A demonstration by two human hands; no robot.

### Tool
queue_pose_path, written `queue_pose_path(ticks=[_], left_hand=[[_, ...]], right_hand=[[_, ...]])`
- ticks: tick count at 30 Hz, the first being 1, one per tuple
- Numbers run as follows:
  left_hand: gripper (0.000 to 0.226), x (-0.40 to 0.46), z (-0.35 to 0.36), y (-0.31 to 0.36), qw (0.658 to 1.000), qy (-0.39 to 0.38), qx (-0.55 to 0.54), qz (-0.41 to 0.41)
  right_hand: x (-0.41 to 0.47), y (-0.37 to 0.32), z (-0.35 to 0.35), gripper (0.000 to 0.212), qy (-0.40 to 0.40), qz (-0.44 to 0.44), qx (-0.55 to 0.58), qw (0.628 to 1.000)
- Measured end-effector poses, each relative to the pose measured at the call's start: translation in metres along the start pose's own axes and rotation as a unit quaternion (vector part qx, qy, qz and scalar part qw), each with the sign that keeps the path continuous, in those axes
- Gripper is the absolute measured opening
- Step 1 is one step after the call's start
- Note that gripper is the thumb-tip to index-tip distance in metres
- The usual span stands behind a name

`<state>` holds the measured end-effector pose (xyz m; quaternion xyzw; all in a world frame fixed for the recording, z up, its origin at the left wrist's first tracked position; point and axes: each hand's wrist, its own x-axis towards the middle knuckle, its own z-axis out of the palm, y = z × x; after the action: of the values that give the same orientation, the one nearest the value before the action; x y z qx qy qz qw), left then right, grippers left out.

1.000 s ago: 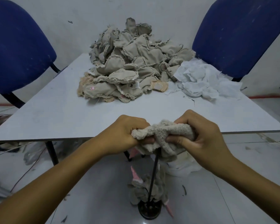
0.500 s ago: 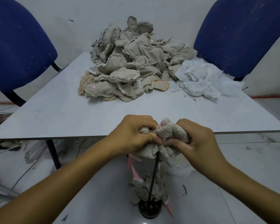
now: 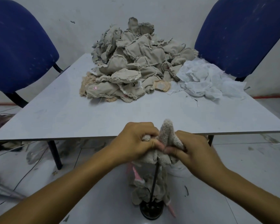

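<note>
Beige plush piece (image 3: pixel 167 134), seated on the upright rod (image 3: pixel 155 177) just before the tabletop (image 3: pixel 63 113) edge, is pinched by left hand (image 3: pixel 136 141) and right hand (image 3: pixel 196 151); turning is judged partway done, with the large pile (image 3: pixel 136 62) yet to process.

Plush piece (image 3: pixel 168 135), gripped between left hand (image 3: pixel 136 143) and right hand (image 3: pixel 195 152): beige cloth, fuzzy nap, matt.
Rod (image 3: pixel 154 181), below the hands: black, thin, smooth, metal by its look.
Base (image 3: pixel 151 211), at the rod's foot: black, slight sheen.
Table (image 3: pixel 68 113), just beyond the hands: pale grey, smooth, matt.
Pile (image 3: pixel 132 67), further beyond: beige cloth pieces, flat backs, frayed edges.
Gauze (image 3: pixel 205 81), beyond the right hand: white, thin, crumpled.
Chair (image 3: pixel 18 50), far left of the hands: blue cloth, matt.
Floor (image 3: pixel 95 204), under the hands: pale tile, glossy.
</note>
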<state>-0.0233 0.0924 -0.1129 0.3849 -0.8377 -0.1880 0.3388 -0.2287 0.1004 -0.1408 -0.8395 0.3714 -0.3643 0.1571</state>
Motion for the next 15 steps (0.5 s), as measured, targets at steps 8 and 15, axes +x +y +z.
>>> queue_pose_path(ticks=[8,15], left_hand=[[0.015,0.001,-0.004,0.004,0.983,0.029,-0.176,-0.047],[0.016,0.0,-0.01,-0.004,0.986,-0.042,-0.152,-0.06]], right_hand=[[0.006,-0.006,-0.009,0.016,0.068,0.026,0.091,0.993],[0.017,-0.026,-0.021,0.049,0.126,0.058,0.179,0.974]])
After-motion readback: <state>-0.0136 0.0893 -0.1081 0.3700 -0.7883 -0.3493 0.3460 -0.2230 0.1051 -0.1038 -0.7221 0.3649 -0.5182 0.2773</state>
